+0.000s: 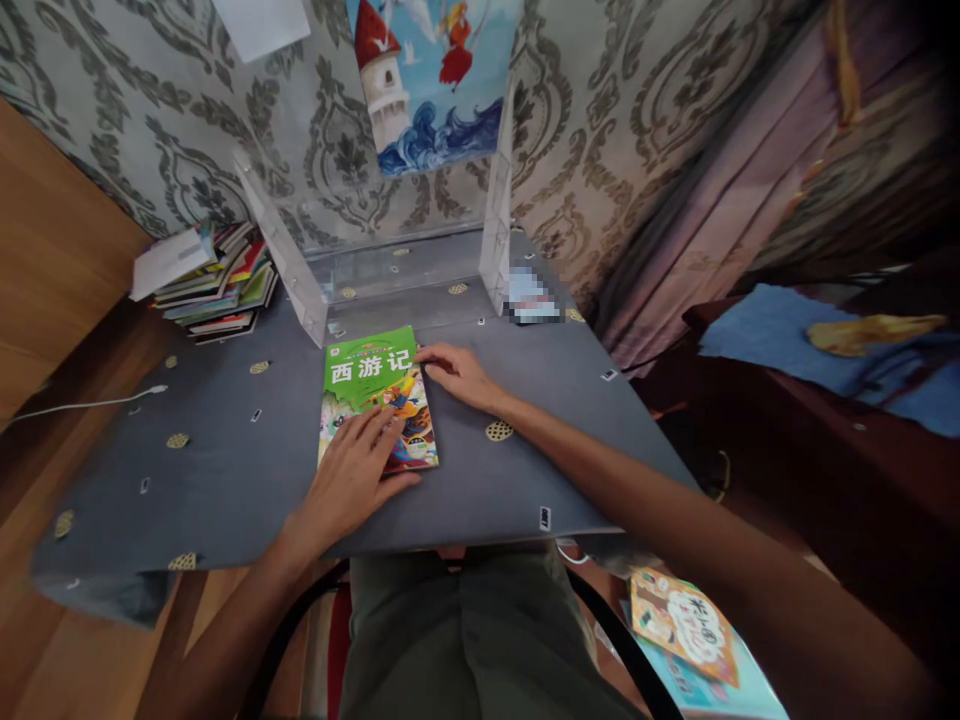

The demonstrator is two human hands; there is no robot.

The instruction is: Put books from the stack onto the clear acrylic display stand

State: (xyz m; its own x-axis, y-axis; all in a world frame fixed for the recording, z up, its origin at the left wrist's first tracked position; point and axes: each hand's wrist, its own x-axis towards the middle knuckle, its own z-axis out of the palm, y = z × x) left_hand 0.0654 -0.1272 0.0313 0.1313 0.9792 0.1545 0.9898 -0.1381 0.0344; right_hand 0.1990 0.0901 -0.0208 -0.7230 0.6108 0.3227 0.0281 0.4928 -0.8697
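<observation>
Nearest, at the lower right and below the worktop (540, 430), lie two children's books, an orange-covered one (686, 625) overlapping a blue-green one (720, 690). On the worktop, close to its front edge, one Journey to the West paperback (379, 385) lies shut and face up, its title reading upright to the person, probably set there to be in easy reach of both hands. The left hand (352, 470) rests across the lower part of the cover, its grip apart, fingers spread and thumb out to the side; lying flat like this, it likely steadies the book. The right hand (465, 378) comes in from the side, its curled fingertips at the upper right edge, seemingly to guide or lift that edge; whether its grip pinches the cover I cannot tell. Just behind stands one clear plastic stand (495, 230) with two upright side panels, placed centrally, perhaps to leave the front free for handling. At the left, one white cable (105, 404) runs in over the worktop, and farther back one stack of books (225, 285) sits by the wall, too overlapped to count surely. Right of the stand is one pixelated item (532, 295). On the wall hang one castle-and-sea poster (435, 90) and one white sheet (262, 25).
</observation>
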